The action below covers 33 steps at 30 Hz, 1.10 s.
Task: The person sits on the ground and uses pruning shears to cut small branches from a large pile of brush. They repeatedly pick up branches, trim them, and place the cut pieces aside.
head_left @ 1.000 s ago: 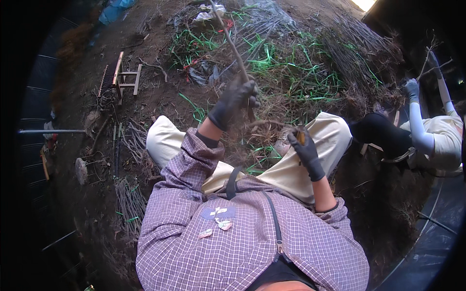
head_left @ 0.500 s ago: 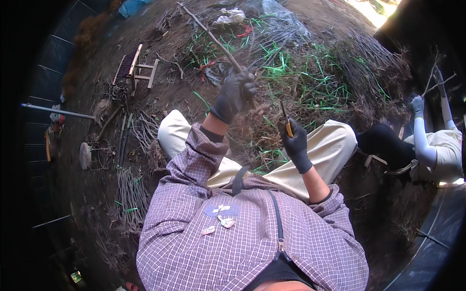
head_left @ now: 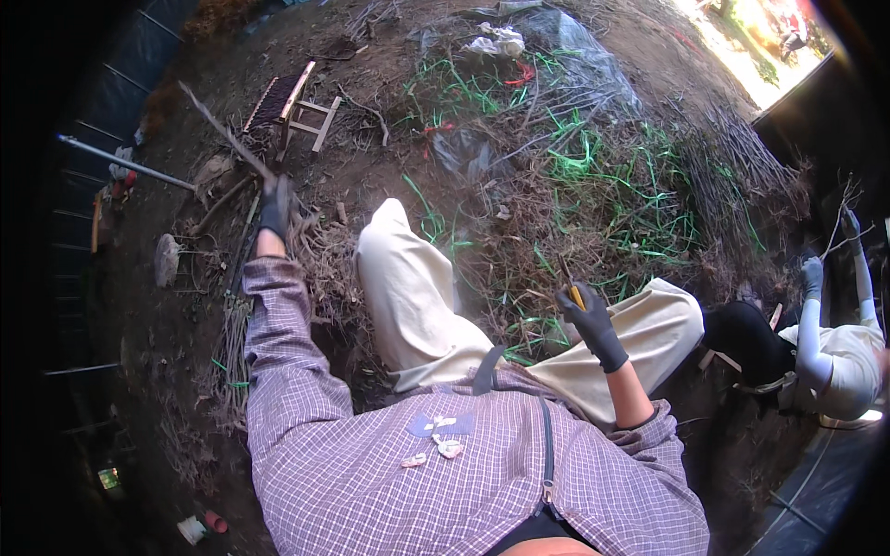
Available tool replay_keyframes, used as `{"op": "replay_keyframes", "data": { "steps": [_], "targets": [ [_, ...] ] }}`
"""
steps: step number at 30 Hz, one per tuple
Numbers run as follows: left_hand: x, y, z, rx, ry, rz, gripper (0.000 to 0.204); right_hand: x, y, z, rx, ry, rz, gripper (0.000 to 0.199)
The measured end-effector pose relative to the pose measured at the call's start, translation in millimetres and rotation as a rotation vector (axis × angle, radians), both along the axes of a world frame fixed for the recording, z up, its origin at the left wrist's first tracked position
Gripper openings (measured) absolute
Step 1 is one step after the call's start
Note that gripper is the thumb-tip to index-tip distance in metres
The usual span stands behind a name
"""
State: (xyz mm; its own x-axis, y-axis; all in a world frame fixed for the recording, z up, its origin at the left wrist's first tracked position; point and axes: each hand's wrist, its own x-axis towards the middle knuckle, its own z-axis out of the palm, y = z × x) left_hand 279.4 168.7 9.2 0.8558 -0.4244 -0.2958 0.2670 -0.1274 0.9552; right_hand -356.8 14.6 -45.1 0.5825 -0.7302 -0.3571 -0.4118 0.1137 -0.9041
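Note:
My left hand (head_left: pixel 275 206), in a dark glove, is stretched out to the left and closed around the lower end of a bare branch (head_left: pixel 222 128). The branch slants up and left, blurred by motion, over a heap of cut sticks and roots (head_left: pixel 320 246). In front of my right knee, my right hand (head_left: pixel 595 324), also gloved, is closed on a yellow-handled tool (head_left: pixel 577 296). Its narrow end points away from me and is hard to make out. Beyond that hand lies a tangle of roots and twigs with green plastic ties (head_left: pixel 603 199).
A low wooden stool (head_left: pixel 311 116) stands at the far left, near a pale pole (head_left: pixel 130 169). Bundled thin branches (head_left: pixel 742 185) lie at the right. A co-worker (head_left: pixel 830 347) sits at the right with a forked branch. Clear plastic sheeting (head_left: pixel 579 56) lies at the back.
My left hand has swung from the middle out to the left with the branch. My right hand has dropped slightly, still gripping the tool. The whole view has shifted a little.

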Motion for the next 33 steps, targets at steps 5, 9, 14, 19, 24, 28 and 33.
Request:
{"op": "replay_keyframes", "data": {
  "steps": [5,9,14,19,24,28,33],
  "targets": [
    [60,119,-118,1.009,-0.231,-0.125,0.032,12,-12,-51,-0.066,0.115,0.033,0.023],
    [59,109,-146,1.624,-0.406,-0.571,0.036,22,-29,-53,-0.05,0.201,0.032,0.025],
    [38,-71,-96,1.67,-1.068,-0.845,0.045,36,-57,-84,0.079,0.162,-0.003,0.033],
    [-131,-307,-159,0.418,-0.958,-1.388,0.035,54,-66,-111,0.126,0.219,-0.072,0.039],
    [-229,-371,-326,0.818,-1.251,-1.025,0.038,78,-83,-73,0.076,0.278,0.011,0.042],
    [-230,-387,-351,1.043,-1.171,-1.108,0.036,54,-82,-76,-0.043,0.318,-0.036,0.042],
    [-184,-383,-292,0.757,-1.298,-1.584,0.035,51,-82,-68,-0.042,0.263,-0.051,0.036]
  ]
}}
